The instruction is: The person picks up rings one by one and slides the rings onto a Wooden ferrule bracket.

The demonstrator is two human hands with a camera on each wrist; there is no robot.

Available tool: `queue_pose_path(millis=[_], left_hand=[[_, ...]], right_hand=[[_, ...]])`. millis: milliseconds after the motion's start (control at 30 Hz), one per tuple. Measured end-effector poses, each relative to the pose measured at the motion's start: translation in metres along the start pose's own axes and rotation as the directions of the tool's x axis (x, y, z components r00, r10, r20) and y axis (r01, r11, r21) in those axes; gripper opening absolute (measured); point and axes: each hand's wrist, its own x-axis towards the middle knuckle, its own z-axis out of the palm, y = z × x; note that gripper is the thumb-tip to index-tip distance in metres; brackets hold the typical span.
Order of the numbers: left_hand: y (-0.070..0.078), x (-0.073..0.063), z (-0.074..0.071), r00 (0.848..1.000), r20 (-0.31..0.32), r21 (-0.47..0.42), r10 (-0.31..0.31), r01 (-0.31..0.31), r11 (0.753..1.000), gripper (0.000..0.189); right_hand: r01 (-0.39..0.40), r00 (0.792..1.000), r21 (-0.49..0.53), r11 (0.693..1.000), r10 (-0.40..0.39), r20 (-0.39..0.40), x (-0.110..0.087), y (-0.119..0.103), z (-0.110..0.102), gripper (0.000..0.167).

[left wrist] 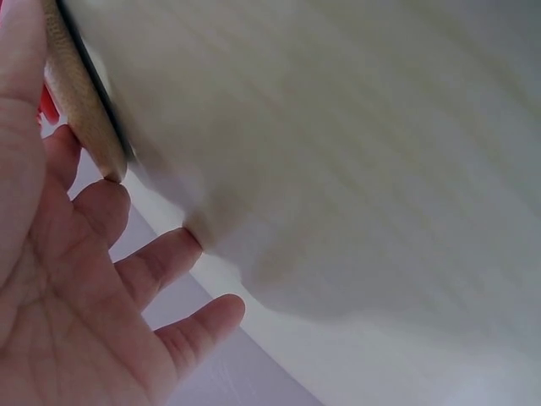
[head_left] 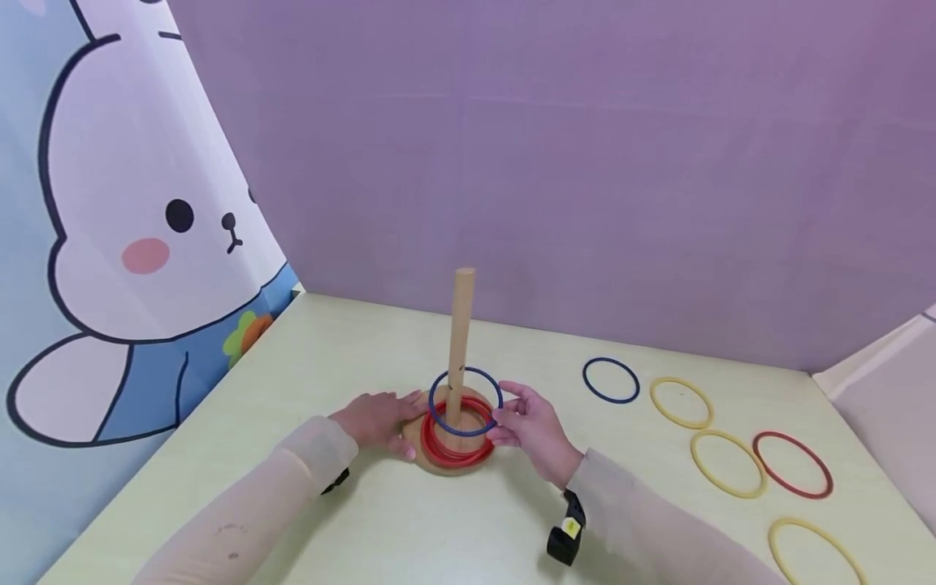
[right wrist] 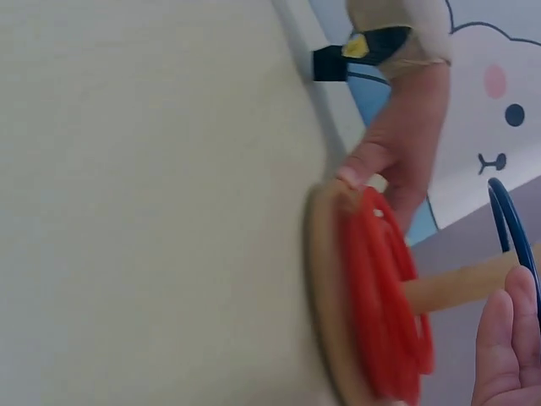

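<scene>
A round wooden base (head_left: 410, 457) carries an upright wooden post (head_left: 461, 325). Several red rings (head_left: 439, 457) lie stacked around the foot of the post. My right hand (head_left: 537, 426) pinches a blue ring (head_left: 436, 413) by its right side, above the red stack, with the post showing through it. At the base's left edge, my left hand (head_left: 373, 418) rests with thumb and fingers spread along the rim. In the left wrist view, two fingertips (left wrist: 106, 203) touch the wooden edge while the other fingers extend loosely.
To the right, another blue ring (head_left: 611, 399), yellow rings (head_left: 680, 425) and a single red ring (head_left: 793, 490) lie flat on the pale table (head_left: 351, 333). A purple cloth (head_left: 585, 203) hangs behind, and a printed rabbit cloth (head_left: 146, 162) hangs at the left.
</scene>
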Motion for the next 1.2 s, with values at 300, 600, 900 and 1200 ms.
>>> queue_pose_path(millis=[300, 600, 900, 1200], left_hand=[[0.0, -0.003, 0.001, 1.0, -0.008, 0.014, 0.006, -0.005, 1.0, 0.083], [0.0, -0.005, -0.001, 0.999, -0.022, -0.009, 0.037, -0.037, 0.999, 0.085], [0.002, -0.002, 0.0, 0.999, -0.021, -0.004, 0.038, -0.038, 0.999, 0.085], [0.0, -0.002, 0.002, 0.999, -0.014, -0.023, 0.035, -0.035, 0.999, 0.084]], right_hand=[[-0.016, 1.0, 0.0, 1.0, 0.016, 0.02, -0.007, 0.019, 0.001, 0.046], [-0.03, 0.999, 0.03, 0.999, 0.029, 0.042, -0.005, 0.033, -0.001, 0.046], [-0.064, 0.997, 0.02, 0.998, 0.063, 0.053, -0.003, 0.041, -0.007, 0.047], [-0.081, 0.993, -0.035, 0.996, 0.084, 0.084, 0.001, 0.043, -0.018, 0.043]])
